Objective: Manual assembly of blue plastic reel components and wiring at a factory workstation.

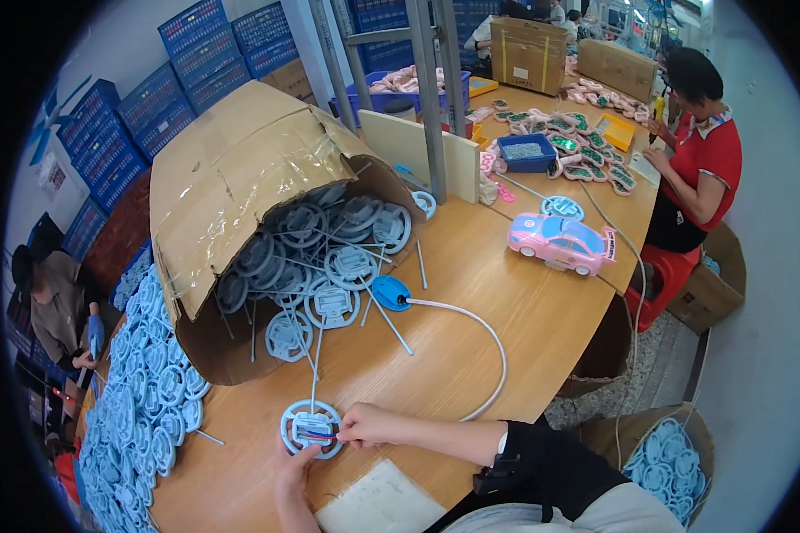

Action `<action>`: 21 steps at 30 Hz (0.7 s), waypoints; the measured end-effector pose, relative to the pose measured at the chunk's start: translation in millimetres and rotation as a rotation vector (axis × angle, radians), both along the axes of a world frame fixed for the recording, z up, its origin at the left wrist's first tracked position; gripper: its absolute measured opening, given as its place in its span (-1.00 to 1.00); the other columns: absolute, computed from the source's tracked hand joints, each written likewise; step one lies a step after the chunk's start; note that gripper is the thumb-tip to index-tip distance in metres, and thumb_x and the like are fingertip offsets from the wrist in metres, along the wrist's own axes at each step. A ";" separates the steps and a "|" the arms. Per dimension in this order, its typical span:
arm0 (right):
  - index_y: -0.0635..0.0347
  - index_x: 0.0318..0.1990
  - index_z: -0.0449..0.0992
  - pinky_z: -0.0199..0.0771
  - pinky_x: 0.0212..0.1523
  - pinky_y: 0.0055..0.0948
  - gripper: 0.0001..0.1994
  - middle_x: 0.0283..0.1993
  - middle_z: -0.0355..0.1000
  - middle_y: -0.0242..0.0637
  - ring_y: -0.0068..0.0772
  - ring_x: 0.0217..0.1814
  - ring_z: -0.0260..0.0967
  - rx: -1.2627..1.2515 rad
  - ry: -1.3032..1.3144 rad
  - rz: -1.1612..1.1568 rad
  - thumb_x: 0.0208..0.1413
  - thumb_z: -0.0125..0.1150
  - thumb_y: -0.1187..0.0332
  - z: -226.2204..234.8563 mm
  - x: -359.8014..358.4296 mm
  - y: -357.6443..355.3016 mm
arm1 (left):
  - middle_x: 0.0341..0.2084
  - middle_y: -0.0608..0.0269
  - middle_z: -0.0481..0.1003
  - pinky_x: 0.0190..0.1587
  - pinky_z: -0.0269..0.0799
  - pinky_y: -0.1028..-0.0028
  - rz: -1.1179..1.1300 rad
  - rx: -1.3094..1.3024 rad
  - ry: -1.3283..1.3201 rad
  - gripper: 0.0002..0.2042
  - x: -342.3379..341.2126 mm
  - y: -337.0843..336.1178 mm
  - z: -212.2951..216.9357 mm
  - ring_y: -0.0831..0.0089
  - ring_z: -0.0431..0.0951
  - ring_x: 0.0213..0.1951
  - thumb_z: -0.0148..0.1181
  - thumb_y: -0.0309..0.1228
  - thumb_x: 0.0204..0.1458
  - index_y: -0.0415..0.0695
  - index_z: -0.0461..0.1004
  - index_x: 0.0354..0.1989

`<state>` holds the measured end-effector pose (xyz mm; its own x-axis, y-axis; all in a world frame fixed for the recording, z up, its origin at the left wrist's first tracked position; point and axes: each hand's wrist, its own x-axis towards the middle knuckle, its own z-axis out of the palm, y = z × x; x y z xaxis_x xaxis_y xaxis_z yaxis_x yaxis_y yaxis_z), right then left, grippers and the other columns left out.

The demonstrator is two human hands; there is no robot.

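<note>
A light blue toy steering wheel (310, 416) with a thin rod stands at the near side of the table. My left hand (295, 464) grips its lower rim, the thumb lying over the edge. From the right, my right hand (366, 425) reaches over the wheel, its fingers pinched at the middle. Thin red and blue wires (321, 435) run from those fingertips across the wheel's center. Beyond my hands, a tipped cardboard box (240, 142) spills many similar wheels (333, 302) with rods. A bright blue disc (389, 292) with a white cable lies by them.
A heap of blue wheels (142, 400) covers the left side. A pink and blue toy car (562, 243) sits to the right, with pink parts (578, 147) farther back. A white sheet (380, 500) lies near me. One person works at the right, another at the left.
</note>
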<state>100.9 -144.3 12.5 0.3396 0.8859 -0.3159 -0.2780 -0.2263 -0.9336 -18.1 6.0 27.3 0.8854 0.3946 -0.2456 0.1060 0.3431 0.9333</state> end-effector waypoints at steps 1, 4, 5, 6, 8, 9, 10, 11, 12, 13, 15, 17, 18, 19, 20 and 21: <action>0.28 -0.58 0.40 0.02 -0.81 -0.65 -0.83 -0.72 0.28 -0.35 -0.65 -0.79 0.09 -0.001 0.007 -0.002 -0.08 0.05 0.37 1.5 -0.1 -0.2 | -0.24 0.11 0.33 -0.28 0.46 0.37 -0.003 0.008 0.003 -0.40 -0.5 1.2 -0.7 0.31 0.42 -0.24 0.13 -0.72 -0.39 -0.19 0.10 -0.05; 0.28 -0.59 0.40 0.02 -0.81 -0.65 -0.83 -0.72 0.27 -0.36 -0.65 -0.79 0.09 -0.001 0.016 -0.001 -0.08 0.04 0.37 5.0 -0.7 -1.6 | -0.25 0.12 0.33 -0.29 0.46 0.39 -0.008 0.016 -0.003 -0.41 -0.6 3.4 -4.7 0.33 0.42 -0.25 0.14 -0.71 -0.37 -0.20 0.10 -0.05; 0.28 -0.59 0.40 0.01 -0.81 -0.65 -0.82 -0.72 0.27 -0.36 -0.65 -0.79 0.08 -0.002 0.018 -0.001 -0.07 0.04 0.37 5.7 -0.4 -2.2 | -0.26 0.12 0.34 -0.30 0.46 0.40 -0.011 0.017 -0.013 -0.42 -0.4 3.3 -4.8 0.34 0.42 -0.26 0.14 -0.71 -0.37 -0.20 0.10 -0.05; 0.28 -0.59 0.40 0.01 -0.81 -0.65 -0.82 -0.72 0.27 -0.36 -0.65 -0.79 0.08 -0.001 0.017 0.001 -0.07 0.04 0.37 5.8 0.2 -2.8 | -0.26 0.12 0.34 -0.30 0.46 0.40 -0.010 0.018 -0.013 -0.42 -0.1 2.4 -4.3 0.34 0.42 -0.26 0.14 -0.71 -0.37 -0.20 0.10 -0.05; 0.28 -0.57 0.39 0.01 -0.81 -0.65 -0.83 -0.72 0.27 -0.37 -0.66 -0.80 0.08 -0.011 0.038 -0.003 -0.07 0.04 0.36 5.8 1.8 -4.9 | -0.27 0.13 0.34 -0.29 0.45 0.44 -0.004 0.012 -0.010 -0.42 3.0 -2.9 0.5 0.37 0.42 -0.26 0.14 -0.70 -0.35 -0.21 0.10 -0.05; 0.28 -0.57 0.39 0.01 -0.81 -0.65 -0.83 -0.72 0.27 -0.37 -0.66 -0.80 0.08 -0.011 0.038 -0.003 -0.07 0.04 0.36 5.5 2.9 -6.3 | -0.27 0.13 0.34 -0.29 0.45 0.44 -0.005 0.011 -0.011 -0.42 3.6 -3.3 -0.8 0.37 0.42 -0.26 0.14 -0.70 -0.35 -0.21 0.10 -0.05; 0.28 -0.57 0.39 0.00 -0.82 -0.65 -0.82 -0.72 0.27 -0.37 -0.67 -0.80 0.07 0.006 0.051 -0.001 -0.06 0.04 0.36 5.0 3.8 -7.2 | -0.28 0.13 0.34 -0.28 0.44 0.45 -0.001 0.006 -0.008 -0.42 4.2 -3.0 -2.7 0.38 0.42 -0.26 0.14 -0.70 -0.35 -0.21 0.10 -0.05; 0.28 -0.56 0.39 -0.01 -0.82 -0.65 -0.82 -0.72 0.26 -0.37 -0.67 -0.80 0.07 0.023 0.064 0.003 -0.05 0.03 0.36 4.5 5.0 -8.1 | -0.28 0.14 0.34 -0.26 0.44 0.46 0.003 0.000 -0.006 -0.42 4.9 -3.1 -3.6 0.38 0.42 -0.26 0.14 -0.70 -0.35 -0.21 0.10 -0.05; 0.28 -0.56 0.39 -0.01 -0.82 -0.65 -0.82 -0.72 0.26 -0.37 -0.67 -0.80 0.07 0.023 0.063 0.005 -0.05 0.03 0.36 4.2 6.6 -8.5 | -0.28 0.14 0.34 -0.26 0.44 0.46 0.005 0.001 -0.007 -0.42 5.9 -3.6 -3.6 0.38 0.42 -0.26 0.14 -0.70 -0.35 -0.21 0.10 -0.05; 0.28 -0.56 0.39 -0.02 -0.82 -0.66 -0.82 -0.72 0.26 -0.38 -0.67 -0.80 0.06 0.010 0.070 0.010 -0.05 0.03 0.35 4.2 6.1 -6.8 | -0.27 0.14 0.34 -0.25 0.43 0.46 0.011 -0.016 -0.001 -0.42 4.6 -3.5 -2.3 0.38 0.42 -0.25 0.14 -0.70 -0.35 -0.20 0.10 -0.04; 0.27 -0.56 0.39 -0.03 -0.82 -0.66 -0.82 -0.72 0.26 -0.38 -0.67 -0.80 0.05 0.002 0.078 0.034 -0.05 0.03 0.35 6.1 4.9 -2.1 | -0.26 0.15 0.34 -0.23 0.42 0.45 0.037 -0.028 0.007 -0.41 2.3 -2.8 1.6 0.37 0.41 -0.24 0.14 -0.70 -0.36 -0.20 0.10 -0.04; 0.24 -0.58 0.39 -0.06 -0.83 -0.68 -0.82 -0.73 0.23 -0.41 -0.70 -0.81 0.03 0.001 0.110 0.038 -0.05 0.04 0.34 12.5 0.3 5.8 | -0.24 0.19 0.33 -0.21 0.40 0.43 0.082 -0.014 0.011 -0.41 -7.3 0.4 7.6 0.38 0.39 -0.21 0.14 -0.70 -0.36 -0.17 0.13 -0.04; 0.22 -0.60 0.39 -0.08 -0.83 -0.68 -0.81 -0.75 0.21 -0.43 -0.71 -0.82 0.01 0.009 0.095 0.039 -0.05 0.05 0.33 13.3 0.7 4.6 | -0.23 0.21 0.33 -0.18 0.37 0.43 0.052 0.007 0.026 -0.41 -8.1 2.6 8.0 0.39 0.38 -0.20 0.16 -0.68 -0.37 -0.16 0.15 -0.04; 0.20 -0.61 0.39 -0.09 -0.83 -0.68 -0.81 -0.77 0.18 -0.45 -0.72 -0.82 -0.01 0.022 0.081 0.048 -0.06 0.06 0.32 12.0 3.1 0.8 | -0.23 0.23 0.33 -0.15 0.34 0.43 0.031 0.032 0.043 -0.42 -8.3 6.4 5.8 0.41 0.36 -0.18 0.18 -0.66 -0.37 -0.15 0.16 -0.05; 0.18 -0.63 0.39 -0.11 -0.83 -0.68 -0.79 -0.79 0.15 -0.49 -0.74 -0.82 -0.04 -0.001 0.031 0.092 -0.05 0.08 0.29 6.8 6.4 -0.5 | -0.23 0.25 0.33 -0.12 0.30 0.45 0.048 0.081 0.043 -0.44 -12.2 10.0 1.2 0.43 0.35 -0.17 0.19 -0.64 -0.36 -0.14 0.18 -0.06; 0.20 -0.63 0.39 -0.13 -0.83 -0.68 -0.77 -0.81 0.14 -0.49 -0.74 -0.82 -0.03 0.011 0.039 0.087 -0.05 0.09 0.28 1.8 6.7 -0.7 | -0.23 0.26 0.33 -0.10 0.26 0.46 0.070 0.134 0.046 -0.45 -17.7 15.0 -3.5 0.44 0.33 -0.17 0.20 -0.62 -0.36 -0.14 0.20 -0.07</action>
